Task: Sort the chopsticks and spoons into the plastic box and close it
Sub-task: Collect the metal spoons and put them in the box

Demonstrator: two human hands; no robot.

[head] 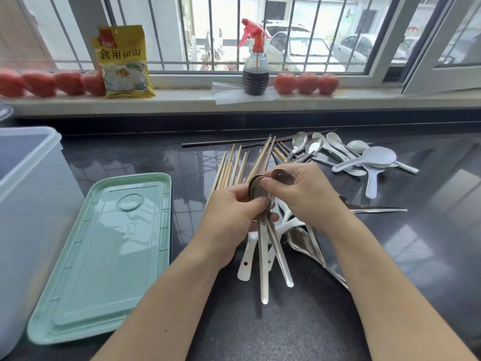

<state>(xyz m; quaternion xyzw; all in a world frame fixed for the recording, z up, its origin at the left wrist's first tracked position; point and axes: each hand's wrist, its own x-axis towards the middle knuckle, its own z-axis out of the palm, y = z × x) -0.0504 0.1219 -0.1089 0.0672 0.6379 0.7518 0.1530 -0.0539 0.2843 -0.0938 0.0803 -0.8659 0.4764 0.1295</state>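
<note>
Near the middle of the worktop [338,321], the left hand [229,220] clenches a bundle of metal spoons [263,243] by their necks while the right hand [307,196] pinches a bowl. They look stiff, light and slippery, best gripped at the handles. Farther off lie the chopsticks [234,165]; lid [109,254] and plastic box [23,178] sit left.

Tomatoes on windowsill: seven — four at upper left [41,83], three right of centre [307,83]. Spray bottle [255,71]: one. Yellow packet [124,62]: one. Green lid [109,254]: one. Translucent box [28,183]: one. Hands: two. Chopsticks [234,165] and spoons [338,152]: overlapping piles, exact count unclear.
</note>
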